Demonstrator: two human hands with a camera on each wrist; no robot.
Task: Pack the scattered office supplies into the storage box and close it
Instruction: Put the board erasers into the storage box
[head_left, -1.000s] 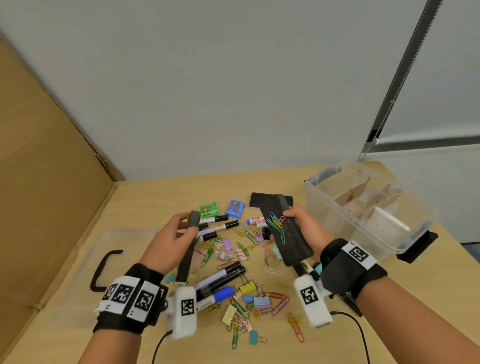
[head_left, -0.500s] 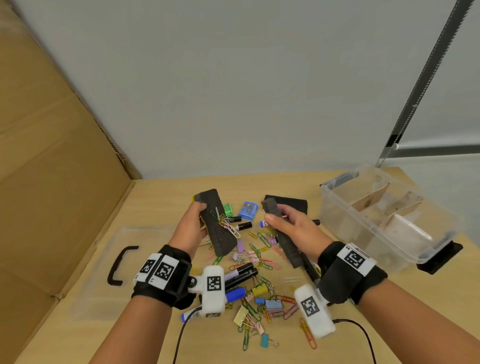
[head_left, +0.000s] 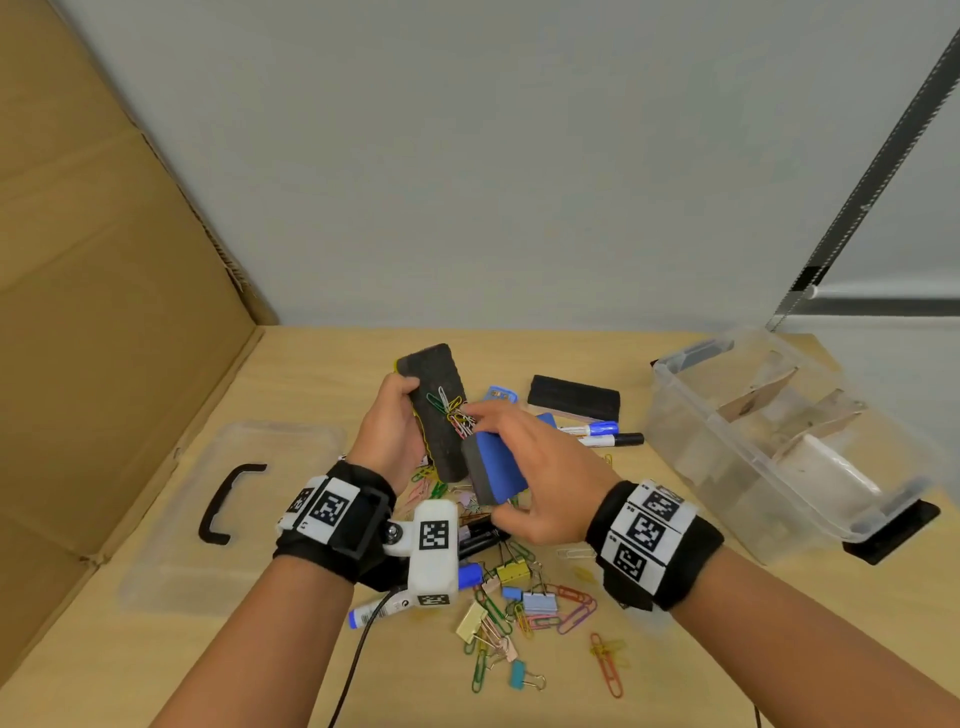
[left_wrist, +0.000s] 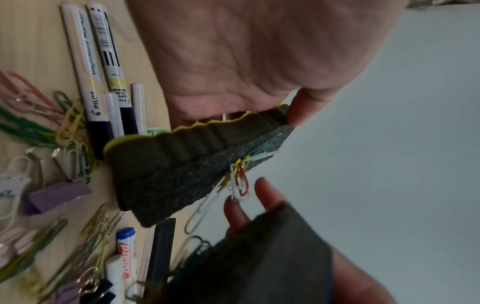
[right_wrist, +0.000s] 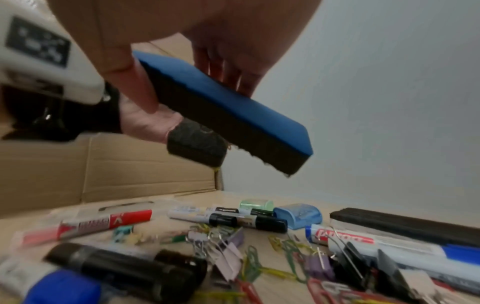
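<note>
My left hand (head_left: 392, 434) grips a yellow-backed eraser (head_left: 434, 415) above the table, dark felt side up. A bunch of coloured paper clips (head_left: 453, 410) clings to that felt; the clips (left_wrist: 240, 179) hang off the eraser (left_wrist: 182, 174) in the left wrist view. My right hand (head_left: 540, 467) holds a blue-backed eraser (head_left: 496, 470) between thumb and fingers, and its fingertips (left_wrist: 267, 193) touch the clips. The blue eraser (right_wrist: 228, 115) is tilted. The clear storage box (head_left: 691, 410) stands open at the right, with cardboard dividers inside.
The clear lid (head_left: 171, 566) with a black handle (head_left: 223, 504) lies at the left. A third black eraser (head_left: 574, 397), markers (head_left: 597, 434), binder clips and paper clips (head_left: 524, 608) are scattered under my hands. A cardboard wall (head_left: 104, 312) stands at the left.
The two hands have come together. The left eraser now faces felt up with clips on it. The right hand has turned its eraser blue side up and reached the clips.
</note>
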